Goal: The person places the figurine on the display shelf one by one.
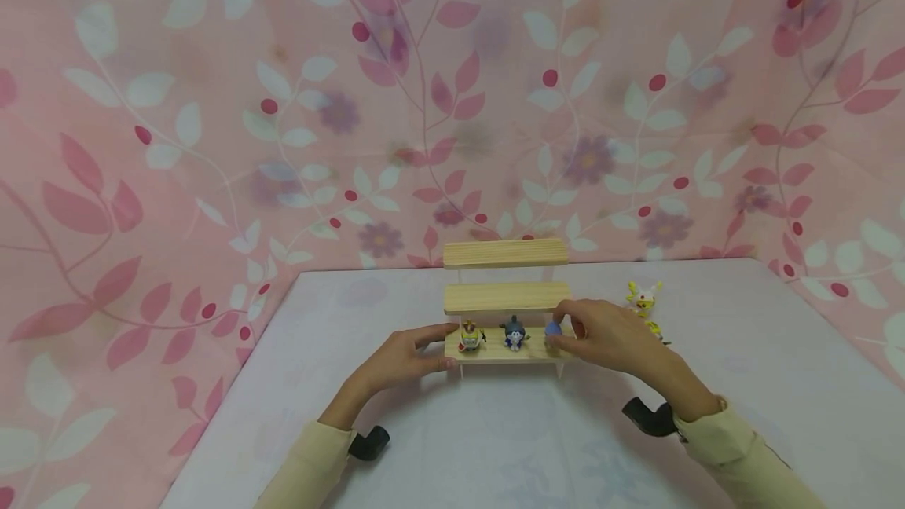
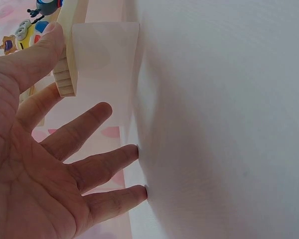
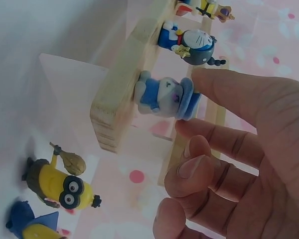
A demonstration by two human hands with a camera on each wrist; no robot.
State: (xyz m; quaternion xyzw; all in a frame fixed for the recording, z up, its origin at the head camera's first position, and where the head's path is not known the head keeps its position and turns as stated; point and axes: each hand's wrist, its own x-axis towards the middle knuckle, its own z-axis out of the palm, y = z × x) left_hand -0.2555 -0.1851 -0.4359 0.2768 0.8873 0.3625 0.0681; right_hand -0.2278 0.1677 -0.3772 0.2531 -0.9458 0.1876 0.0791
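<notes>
A small figurine in a blue hat and blue clothes (image 3: 162, 97) stands at the right end of the lowest board of a tiered wooden shelf (image 1: 495, 355). My right hand (image 1: 611, 332) pinches its hat between thumb and index finger. At the board's left end, my left hand (image 1: 399, 358) holds the wood between thumb and index finger, its other fingers spread below. Between the hands on that board are a yellow figurine with a crown (image 1: 470, 336) and a blue-and-white figurine with a dark head covering (image 1: 514, 334).
Two wooden boards, the middle one (image 1: 507, 298) and the top one (image 1: 505, 254), rise behind on clear side supports. Right of the shelf, on the white cloth (image 1: 495, 446), stand yellow figurines, one a goggled minion with a sack (image 3: 62, 184). A floral curtain (image 1: 452, 100) hangs behind.
</notes>
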